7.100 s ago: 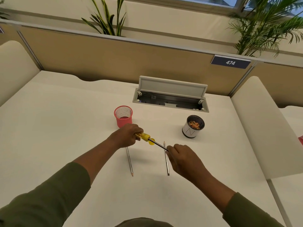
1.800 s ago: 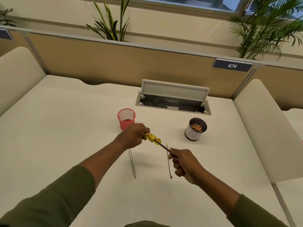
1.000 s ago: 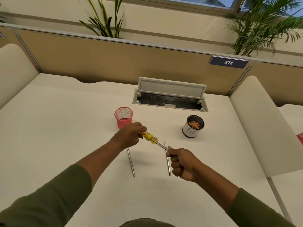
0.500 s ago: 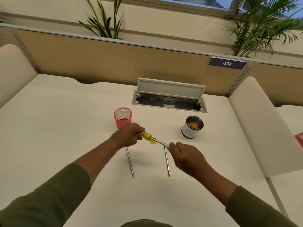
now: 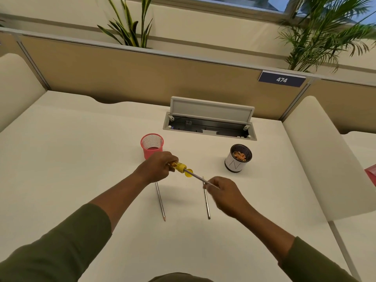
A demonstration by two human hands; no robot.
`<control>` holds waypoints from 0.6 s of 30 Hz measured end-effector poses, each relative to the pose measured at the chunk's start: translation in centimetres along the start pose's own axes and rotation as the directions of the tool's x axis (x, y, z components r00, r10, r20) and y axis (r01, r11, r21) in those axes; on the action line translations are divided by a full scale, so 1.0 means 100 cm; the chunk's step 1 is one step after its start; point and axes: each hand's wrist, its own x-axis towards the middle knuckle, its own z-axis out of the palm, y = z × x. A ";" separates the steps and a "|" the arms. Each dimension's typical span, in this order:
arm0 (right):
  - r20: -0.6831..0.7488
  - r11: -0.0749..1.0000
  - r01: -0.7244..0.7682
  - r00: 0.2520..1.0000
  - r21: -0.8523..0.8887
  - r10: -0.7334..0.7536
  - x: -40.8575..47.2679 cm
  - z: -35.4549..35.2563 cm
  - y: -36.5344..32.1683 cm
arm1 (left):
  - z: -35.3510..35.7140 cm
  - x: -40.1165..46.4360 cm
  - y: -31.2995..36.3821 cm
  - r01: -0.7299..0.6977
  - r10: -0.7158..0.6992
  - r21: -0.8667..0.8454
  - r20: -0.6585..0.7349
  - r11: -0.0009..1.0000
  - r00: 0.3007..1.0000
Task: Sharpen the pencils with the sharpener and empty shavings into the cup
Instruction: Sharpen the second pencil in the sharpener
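Slim grey pencil (image 5: 197, 178) at frame centre, pinched by right hand (image 5: 224, 195), enters yellow plastic sharpener (image 5: 180, 167) gripped by left hand (image 5: 157, 168)

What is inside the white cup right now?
The white cup holds orange-brown pencil shavings, piled toward its right side. The dark wall hides how deep they go.

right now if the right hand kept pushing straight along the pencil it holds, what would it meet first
Most likely the yellow sharpener: the right hand pinches the pencil, whose far end sits in the sharpener held in the left hand. Nothing else shows in that line, though depth is hard to judge.
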 end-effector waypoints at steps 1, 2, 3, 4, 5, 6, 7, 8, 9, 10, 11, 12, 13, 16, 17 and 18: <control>-0.041 0.948 0.178 0.980 -0.264 -0.195 0.000 0.000 0.006 | -0.002 0.000 0.000 0.018 -0.017 -0.008 0.017 1.000 1.000; -0.036 0.820 0.329 0.920 -0.469 -0.390 0.001 -0.001 0.012 | -0.003 0.000 0.000 0.031 -0.030 -0.015 0.037 0.999 0.999; 0.012 0.659 0.424 0.846 -0.622 -0.533 0.003 -0.004 0.017 | -0.005 0.000 0.001 0.039 -0.038 -0.024 0.059 0.999 0.998; 0.080 0.507 0.474 0.782 -0.720 -0.618 0.004 -0.009 0.023 | -0.006 0.001 0.001 0.047 -0.044 -0.029 0.081 0.998 0.996; 0.132 0.395 0.494 0.737 -0.775 -0.662 0.006 -0.013 0.027 | -0.006 0.000 0.002 0.053 -0.050 -0.028 0.103 0.998 0.993; 0.152 0.324 0.489 0.708 -0.810 -0.690 0.008 -0.017 0.029 | -0.007 0.000 0.002 0.060 -0.056 -0.026 0.122 0.998 0.991; 0.158 0.281 0.478 0.690 -0.832 -0.706 0.009 -0.020 0.030 | -0.007 -0.001 0.004 0.062 -0.057 -0.030 0.134 0.998 0.989; 0.167 0.246 0.475 0.671 -0.845 -0.723 0.008 -0.020 0.032 | -0.006 -0.001 0.005 0.057 -0.052 -0.033 0.133 0.998 0.990; 0.164 0.241 0.477 0.660 -0.845 -0.733 0.008 -0.019 0.033 | -0.005 -0.001 0.006 0.045 -0.041 -0.033 0.122 0.998 0.992; 0.140 0.264 0.483 0.650 -0.835 -0.747 0.008 -0.015 0.036 | -0.004 -0.001 0.007 0.028 -0.025 -0.029 0.105 0.999 0.994; 0.098 0.335 0.492 0.664 -0.804 -0.741 0.006 -0.011 0.036 | -0.003 -0.001 0.008 0.008 -0.006 -0.023 0.083 1.000 0.997; 0.044 0.445 0.496 0.703 -0.746 -0.710 0.005 -0.007 0.034 | -0.002 0.000 0.008 -0.011 0.012 -0.017 0.055 1.000 0.998; -0.040 0.594 0.466 0.764 -0.656 -0.644 0.002 -0.001 0.029 | -0.002 0.000 0.008 -0.027 0.028 -0.010 0.027 1.000 0.999; -0.194 0.996 0.068 0.980 0.064 -0.054 0.000 0.007 0.008 | -0.001 0.000 0.009 -0.070 0.070 0.023 -0.025 0.997 0.997; -0.053 0.889 -0.168 0.976 0.426 0.210 -0.002 0.007 0.001 | 0.000 0.000 0.010 -0.081 0.082 0.033 -0.034 0.996 0.996; 0.127 0.691 -0.350 0.927 0.633 0.353 -0.003 0.005 -0.005 | 0.000 0.000 0.011 -0.087 0.089 0.041 -0.037 0.995 0.995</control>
